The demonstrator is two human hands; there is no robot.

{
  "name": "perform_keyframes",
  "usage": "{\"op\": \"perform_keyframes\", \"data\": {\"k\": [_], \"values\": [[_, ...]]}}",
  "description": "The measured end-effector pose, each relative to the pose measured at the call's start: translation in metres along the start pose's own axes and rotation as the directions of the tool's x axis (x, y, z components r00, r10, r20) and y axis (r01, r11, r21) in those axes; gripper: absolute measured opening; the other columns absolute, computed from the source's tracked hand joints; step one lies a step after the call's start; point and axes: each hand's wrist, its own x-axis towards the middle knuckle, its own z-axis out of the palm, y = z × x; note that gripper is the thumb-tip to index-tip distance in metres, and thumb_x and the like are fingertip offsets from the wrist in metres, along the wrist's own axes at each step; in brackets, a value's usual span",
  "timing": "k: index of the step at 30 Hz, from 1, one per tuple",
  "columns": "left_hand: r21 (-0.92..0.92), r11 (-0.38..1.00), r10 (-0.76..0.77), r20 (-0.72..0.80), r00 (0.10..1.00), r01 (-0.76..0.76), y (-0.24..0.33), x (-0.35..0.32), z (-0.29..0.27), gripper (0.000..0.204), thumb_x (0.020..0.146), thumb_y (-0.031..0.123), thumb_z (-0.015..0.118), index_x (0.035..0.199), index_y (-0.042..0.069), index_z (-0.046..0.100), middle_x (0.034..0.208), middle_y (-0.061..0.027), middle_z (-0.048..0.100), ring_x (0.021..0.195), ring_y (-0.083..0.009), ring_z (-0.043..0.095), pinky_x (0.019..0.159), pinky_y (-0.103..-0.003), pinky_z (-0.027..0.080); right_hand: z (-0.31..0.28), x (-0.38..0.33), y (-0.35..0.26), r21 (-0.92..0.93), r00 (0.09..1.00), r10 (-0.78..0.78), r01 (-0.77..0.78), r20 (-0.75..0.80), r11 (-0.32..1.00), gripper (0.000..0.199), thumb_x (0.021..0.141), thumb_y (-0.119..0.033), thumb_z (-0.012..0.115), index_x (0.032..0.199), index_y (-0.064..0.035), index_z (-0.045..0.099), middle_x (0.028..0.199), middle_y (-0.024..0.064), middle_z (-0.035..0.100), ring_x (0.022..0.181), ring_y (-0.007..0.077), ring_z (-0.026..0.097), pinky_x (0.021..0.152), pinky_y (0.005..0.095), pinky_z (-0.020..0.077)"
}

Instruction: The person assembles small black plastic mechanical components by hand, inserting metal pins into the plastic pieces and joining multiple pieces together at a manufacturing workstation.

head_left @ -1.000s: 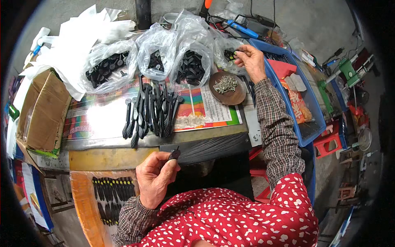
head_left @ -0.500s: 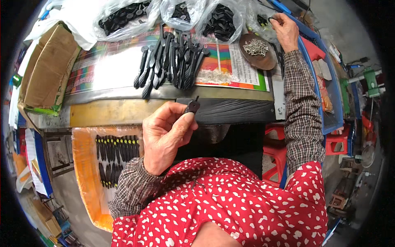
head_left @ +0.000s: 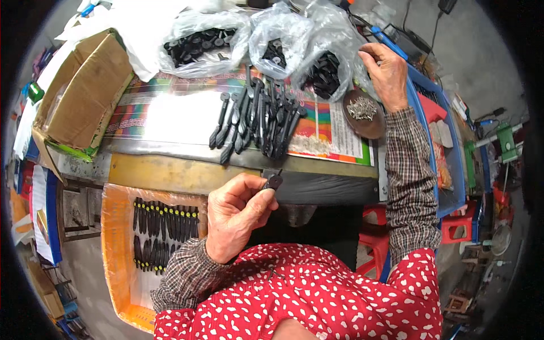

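My left hand [head_left: 235, 212] pinches a small black plastic piece [head_left: 274, 182] between thumb and fingers, just off the table's front edge; a thin pin sticks up from its rounded end. Reaching forward, my right hand [head_left: 389, 76] is beside a clear plastic bag [head_left: 352, 42] at the far right. Its thumb and forefinger come together, and anything between them is too small to make out. A heap of long black plastic handles [head_left: 260, 122] with round heads lies mid-table. Small metal pins [head_left: 361, 109] fill a brown round dish [head_left: 369, 129] below my right hand.
Plastic bags of black parts [head_left: 198, 46] line the table's back. A cardboard box [head_left: 85, 96] stands at the left. Below it, an orange crate [head_left: 113, 260] holds rows of black handles with yellow-green dots [head_left: 165, 221]. A blue bin [head_left: 450, 199] and red stools [head_left: 374, 241] are at the right.
The view has shifted, so the table sits lower in it. My right hand has drawn back slightly from the far-right bag, while my left hand keeps hold of the black piece.
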Motion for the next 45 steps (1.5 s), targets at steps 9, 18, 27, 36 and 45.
{"op": "perform_keyframes", "data": {"k": [9,18,27,36,45], "values": [[0.022,0.998,0.066,-0.067,0.996,-0.065,0.012,-0.004,-0.023,0.01,0.089,0.005,0.058,0.096,-0.002,0.058,0.074,-0.0075,0.062,0.051,-0.0057,0.047,0.043,-0.017,0.034,0.07,0.047,-0.11,0.106,0.896,-0.416,0.403,0.154,0.909,0.015,0.08,-0.017,0.062,0.086,-0.0043,0.066,0.082,0.0095,0.065,0.076,0.0257,0.063,0.068,0.0345,0.0487],[0.025,0.997,0.081,-0.08,0.994,-0.079,0.014,-0.002,-0.038,0.011,0.089,0.003,0.057,0.098,-0.001,0.057,0.075,-0.0068,0.063,0.053,-0.0042,0.047,0.045,-0.017,0.035,0.158,0.072,-0.146,0.062,0.829,-0.3,0.309,0.472,0.949,0.019,0.078,-0.019,0.06,0.086,-0.0032,0.067,0.085,0.0143,0.065,0.083,0.0309,0.062,0.077,0.0399,0.048],[-0.031,0.998,0.051,-0.027,0.998,-0.052,0.011,-0.002,-0.048,0.012,0.088,0.002,0.058,0.099,-0.002,0.057,0.076,-0.0071,0.064,0.057,-0.0048,0.051,0.048,-0.018,0.04,0.193,0.089,-0.16,0.0,0.756,-0.192,0.246,0.626,0.969,0.027,0.065,-0.025,0.066,0.066,0.0019,0.064,0.071,0.0195,0.062,0.071,0.0351,0.062,0.064,0.0428,0.0479],[-0.032,0.998,0.052,-0.017,0.999,-0.052,0.01,-0.003,-0.048,0.011,0.088,0.003,0.058,0.099,-0.003,0.057,0.076,-0.0065,0.063,0.055,-0.004,0.049,0.047,-0.017,0.038,0.163,0.081,-0.15,0.38,0.888,-0.275,0.126,0.368,0.916,0.03,0.072,-0.019,0.064,0.092,0.003,0.066,0.078,0.012,0.066,0.065,0.0202,0.061,0.061,0.0339,0.0495],[-0.021,0.996,0.089,-0.051,0.995,-0.091,0.012,-0.008,-0.038,0.01,0.089,0.004,0.057,0.097,-0.002,0.057,0.073,-0.0064,0.062,0.05,-0.0042,0.044,0.043,-0.018,0.032,0.033,0.011,-0.162,0.657,0.829,-0.107,-0.35,0.55,0.667,0.018,0.084,-0.012,0.062,0.091,0.0037,0.059,0.072,0.0069,0.063,0.053,0.0086,0.06,0.044,0.0194,0.0457]]}}
